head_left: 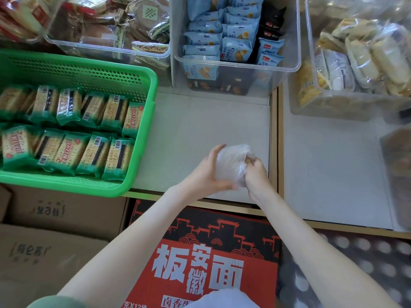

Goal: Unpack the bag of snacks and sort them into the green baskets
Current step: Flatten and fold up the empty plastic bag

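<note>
Clear bag [231, 165], above worktop [200, 121]; left hand [206, 176] cupped round one side, right hand [255, 174] pinching film (contents unclear). Green basket [145, 130]: leftward, nearer left hand.

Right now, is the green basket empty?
No, the basket holds two rows of cracker packs.

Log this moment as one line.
left hand: holds clear plastic bag | right hand: grips same bag | bag: over white shelf | green basket: two rows of cracker packs
</note>
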Demonstrator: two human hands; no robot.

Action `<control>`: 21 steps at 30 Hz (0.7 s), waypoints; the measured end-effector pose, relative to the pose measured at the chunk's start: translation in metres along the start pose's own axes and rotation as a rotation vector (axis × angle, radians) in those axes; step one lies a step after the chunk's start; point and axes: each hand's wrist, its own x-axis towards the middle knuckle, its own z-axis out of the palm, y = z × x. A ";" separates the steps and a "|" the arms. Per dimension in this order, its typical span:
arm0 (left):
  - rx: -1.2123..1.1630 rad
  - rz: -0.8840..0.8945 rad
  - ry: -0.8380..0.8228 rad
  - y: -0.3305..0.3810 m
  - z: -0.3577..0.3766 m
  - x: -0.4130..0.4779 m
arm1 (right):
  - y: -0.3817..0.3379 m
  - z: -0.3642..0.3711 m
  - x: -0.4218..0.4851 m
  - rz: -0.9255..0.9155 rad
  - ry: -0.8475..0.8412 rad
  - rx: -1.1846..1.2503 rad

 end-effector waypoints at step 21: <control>0.068 -0.022 0.059 0.009 -0.010 0.011 | -0.027 -0.039 -0.005 -0.336 -0.459 -0.485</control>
